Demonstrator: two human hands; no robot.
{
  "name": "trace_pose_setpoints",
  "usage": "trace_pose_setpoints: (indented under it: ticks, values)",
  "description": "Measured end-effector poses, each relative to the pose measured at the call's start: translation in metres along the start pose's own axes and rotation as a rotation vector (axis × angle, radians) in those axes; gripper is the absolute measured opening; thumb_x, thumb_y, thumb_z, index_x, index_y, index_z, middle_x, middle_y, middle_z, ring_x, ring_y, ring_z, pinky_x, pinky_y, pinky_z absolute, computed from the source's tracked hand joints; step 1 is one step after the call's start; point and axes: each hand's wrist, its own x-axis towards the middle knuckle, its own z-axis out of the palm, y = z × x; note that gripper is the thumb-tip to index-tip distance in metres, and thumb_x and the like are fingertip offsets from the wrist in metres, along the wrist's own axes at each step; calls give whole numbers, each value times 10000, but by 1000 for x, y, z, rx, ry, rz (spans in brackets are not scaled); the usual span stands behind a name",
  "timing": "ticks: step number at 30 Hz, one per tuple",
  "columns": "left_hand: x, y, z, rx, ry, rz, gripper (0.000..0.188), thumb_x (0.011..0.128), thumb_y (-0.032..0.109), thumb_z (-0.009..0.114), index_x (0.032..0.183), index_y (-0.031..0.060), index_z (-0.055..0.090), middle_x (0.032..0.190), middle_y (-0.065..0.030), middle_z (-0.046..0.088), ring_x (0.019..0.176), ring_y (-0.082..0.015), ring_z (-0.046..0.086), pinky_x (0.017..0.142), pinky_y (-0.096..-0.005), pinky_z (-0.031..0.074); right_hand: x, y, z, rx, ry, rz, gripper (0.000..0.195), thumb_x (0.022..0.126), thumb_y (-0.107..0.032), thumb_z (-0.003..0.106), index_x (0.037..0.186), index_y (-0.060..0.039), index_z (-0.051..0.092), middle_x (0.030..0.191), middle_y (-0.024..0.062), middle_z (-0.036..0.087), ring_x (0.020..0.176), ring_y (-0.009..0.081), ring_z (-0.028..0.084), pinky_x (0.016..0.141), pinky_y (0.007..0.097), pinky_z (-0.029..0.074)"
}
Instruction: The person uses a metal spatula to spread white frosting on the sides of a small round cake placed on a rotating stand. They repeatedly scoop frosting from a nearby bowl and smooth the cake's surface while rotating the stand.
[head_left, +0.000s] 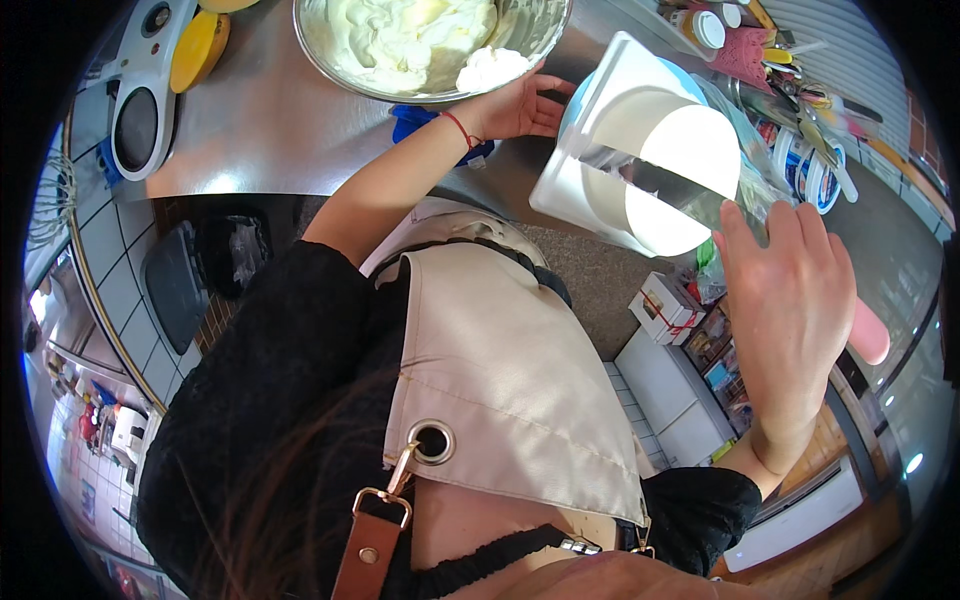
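Note:
A pale, smooth-sided cake (694, 131) covered in white cream stands on a white square board with rounded corners (559, 161). Light blue shows behind and below that board. My right hand (787, 277) grips a long, flat metal blade, probably a cake spatula (667, 184), by its pink handle. The blade lies across the cake; whether it presses in, I cannot tell. My left hand (525, 105) is empty, fingers apart, with the fingertips by the board's left side. Just beyond its wrist sits a steel mixing bowl (534, 30) of whipped cream (405, 37).
Blue cloth (409, 124) lies beneath my left wrist. Mango halves (199, 51) and a white device with dark discs (142, 97) are at the left of the steel table (247, 127). Jars (705, 30), utensils and a blue-white tub (806, 172) crowd the right.

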Motion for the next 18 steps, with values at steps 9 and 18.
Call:
trace_pose_setpoints:
  ticks: [9, 18]
  values:
    - [-9, -49, 1, -295, -208, -177, 492, 1068, 481, 372, 1343, 110, 543, 1137, -84, 710, 1035, -218, 691, 968, -412, 533, 8, -1, -8, -43, -31, -21, 254, 790, -172, 750, 1034, -109, 719, 786, 40, 543, 832, 196, 577, 684, 327, 463]
    - [-6, -45, -27, -92, -110, -157, 620, 1049, 556, 361, 1325, 23, 515, 1094, -159, 727, 1023, -232, 707, 976, -384, 513, 11, -1, -7, -94, -33, -24, 243, 805, -189, 749, 1035, -114, 732, 770, 27, 532, 825, 179, 570, 684, 318, 458]
